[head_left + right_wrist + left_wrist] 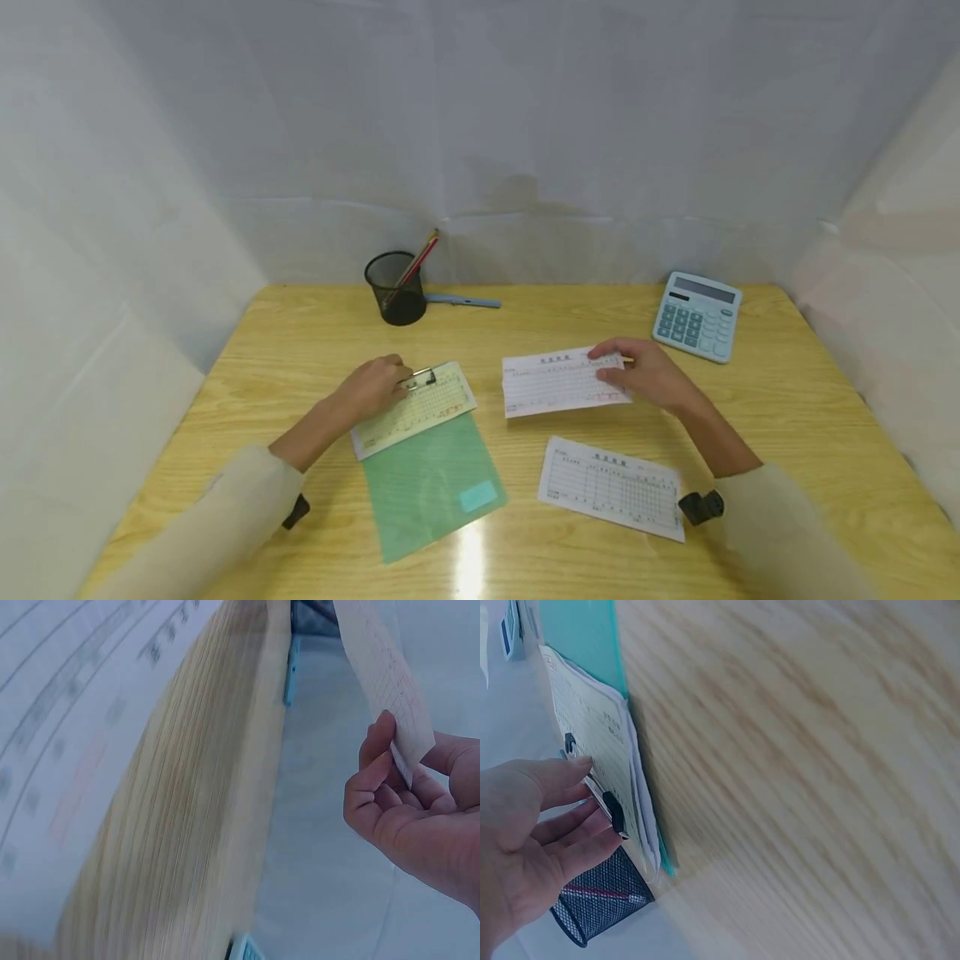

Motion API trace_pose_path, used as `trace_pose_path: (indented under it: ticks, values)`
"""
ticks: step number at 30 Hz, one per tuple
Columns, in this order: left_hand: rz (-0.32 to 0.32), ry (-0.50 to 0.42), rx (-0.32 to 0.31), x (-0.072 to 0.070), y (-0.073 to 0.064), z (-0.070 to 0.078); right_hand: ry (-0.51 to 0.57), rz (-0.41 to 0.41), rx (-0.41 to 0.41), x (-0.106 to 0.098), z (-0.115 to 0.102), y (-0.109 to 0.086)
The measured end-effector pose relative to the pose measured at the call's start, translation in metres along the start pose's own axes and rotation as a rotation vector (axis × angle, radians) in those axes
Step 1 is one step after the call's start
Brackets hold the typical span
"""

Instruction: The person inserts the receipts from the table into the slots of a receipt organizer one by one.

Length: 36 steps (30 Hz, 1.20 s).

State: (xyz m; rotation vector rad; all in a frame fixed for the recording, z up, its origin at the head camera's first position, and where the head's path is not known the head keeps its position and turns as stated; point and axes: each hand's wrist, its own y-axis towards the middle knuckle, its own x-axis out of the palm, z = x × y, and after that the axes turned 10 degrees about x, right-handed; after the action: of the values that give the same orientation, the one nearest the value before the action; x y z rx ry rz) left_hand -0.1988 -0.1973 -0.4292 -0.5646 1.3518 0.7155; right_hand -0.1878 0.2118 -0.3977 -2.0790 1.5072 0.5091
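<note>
My left hand (375,387) is at the metal clip (420,379) with black ends, near the top of a yellow printed form (420,408). In the left wrist view, the thumb and fingers (592,847) pinch that clip. White sheets show beneath the yellow form, and a translucent green folder (431,483) lies under them. To the right, my right hand (648,373) holds a white printed form (555,383) by its right end, raised over the table. The right wrist view shows the thumb and fingers closed on the end of this form (390,690).
A second white form (611,487) lies on the wooden table (787,467), nearer the front. Toward the back are a black mesh pen cup (403,304) with pencils (416,262), a blue pen (465,302) and a light blue calculator (697,317). White sheeting (480,150) surrounds the table.
</note>
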Motion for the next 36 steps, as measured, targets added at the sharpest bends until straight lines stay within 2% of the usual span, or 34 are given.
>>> trace_pose_path:
  ticks: [8, 13, 19, 28, 36]
  values:
    - [0.033, 0.010, 0.021, 0.003, 0.009, 0.005, 0.025, -0.101, 0.028, 0.044, -0.028, 0.028]
    - [0.034, 0.005, 0.038, 0.004, 0.015, 0.005, 0.015, -0.180, -0.016, 0.069, -0.043, 0.044]
    - [0.028, -0.011, 0.031, 0.005, 0.021, 0.005, -0.064, -0.241, -0.082, 0.094, -0.056, 0.061]
    - [0.017, -0.042, 0.014, 0.003, 0.024, 0.003, -0.135, -0.230, -0.022, 0.130, -0.070, 0.077]
    - [0.003, -0.050, 0.018, 0.005, 0.025, 0.004, -0.190, -0.189, 0.052, 0.148, -0.077, 0.085]
